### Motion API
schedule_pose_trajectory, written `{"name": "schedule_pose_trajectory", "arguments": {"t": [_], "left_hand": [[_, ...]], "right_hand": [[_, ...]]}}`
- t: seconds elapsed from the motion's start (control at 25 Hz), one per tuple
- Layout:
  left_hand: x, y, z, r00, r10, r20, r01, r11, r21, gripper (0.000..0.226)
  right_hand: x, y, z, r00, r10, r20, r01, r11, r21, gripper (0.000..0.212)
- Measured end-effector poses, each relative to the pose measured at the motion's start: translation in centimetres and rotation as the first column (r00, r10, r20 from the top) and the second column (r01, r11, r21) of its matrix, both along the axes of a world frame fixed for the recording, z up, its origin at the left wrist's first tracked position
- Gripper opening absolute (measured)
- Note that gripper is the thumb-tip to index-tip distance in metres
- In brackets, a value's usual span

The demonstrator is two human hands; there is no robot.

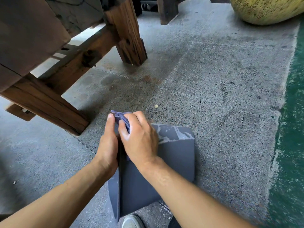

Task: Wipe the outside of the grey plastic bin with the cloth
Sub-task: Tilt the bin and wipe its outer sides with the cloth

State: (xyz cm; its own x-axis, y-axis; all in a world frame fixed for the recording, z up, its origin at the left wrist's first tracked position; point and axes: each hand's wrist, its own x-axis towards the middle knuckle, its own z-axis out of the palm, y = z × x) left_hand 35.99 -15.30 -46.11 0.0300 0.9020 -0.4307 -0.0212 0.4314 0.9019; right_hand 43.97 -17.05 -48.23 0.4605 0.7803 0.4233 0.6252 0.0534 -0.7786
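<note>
The grey plastic bin [164,170] stands on the concrete floor [213,79] at the near middle of the view, seemingly upside down or tipped so that a flat dark face looks up at the camera, just beyond a shoe [132,222] at the bottom edge. Wiping appears under way but far from finished: the far right part of that face carries pale streaks and splashes [172,132], wet or soapy by the look of them, and the broad near part looks dull and even, though I cannot tell whether it has been wiped. The bin's left side, seen edge-on, and its hidden sides would also remain. The right hand [139,139] lies palm down on the far left corner of the face, fingers curled shut on the bluish cloth [120,118], which bunches out beyond the knuckles. The left hand [107,145] presses flat against the bin's left edge, thumb up beside the cloth, its fingers closed around the side as if steadying it. Both forearms reach in from the near corners. A wooden bench [65,63] stands far left, apart from the bin.
</note>
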Motion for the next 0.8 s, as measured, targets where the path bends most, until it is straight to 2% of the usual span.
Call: {"name": "schedule_pose_trajectory", "arguments": {"t": [0.08,0.28,0.4,0.52,0.8], "left_hand": [[-0.4,0.4,0.4,0.996,-0.013,0.084,0.016,0.999,-0.031,0.072],[-0.3,0.1,-0.6,0.999,-0.013,0.044,0.015,0.999,-0.043,0.076],[0.3,-0.4,-1.2,0.984,0.126,-0.127,-0.129,0.991,-0.018,0.069],[0.1,-0.3,-1.5,0.908,0.246,-0.34,-0.253,0.967,0.026,0.065],[-0.4,-0.4,-2.0,0.919,0.204,-0.337,-0.197,0.979,0.057,0.047]], "right_hand": [[-0.2,-0.1,-0.5,0.999,0.012,0.043,-0.013,0.999,0.03,0.016],[-0.3,-0.8,-1.8,0.989,0.071,0.132,-0.066,0.997,-0.039,0.015],[0.0,-0.9,-2.1,0.988,0.073,0.136,-0.063,0.995,-0.073,0.017],[0.9,-0.8,-2.7,0.988,0.074,0.136,-0.063,0.995,-0.08,0.017],[5.7,-0.8,-5.5,0.988,-0.028,0.151,0.049,0.989,-0.137,0.012]]}}
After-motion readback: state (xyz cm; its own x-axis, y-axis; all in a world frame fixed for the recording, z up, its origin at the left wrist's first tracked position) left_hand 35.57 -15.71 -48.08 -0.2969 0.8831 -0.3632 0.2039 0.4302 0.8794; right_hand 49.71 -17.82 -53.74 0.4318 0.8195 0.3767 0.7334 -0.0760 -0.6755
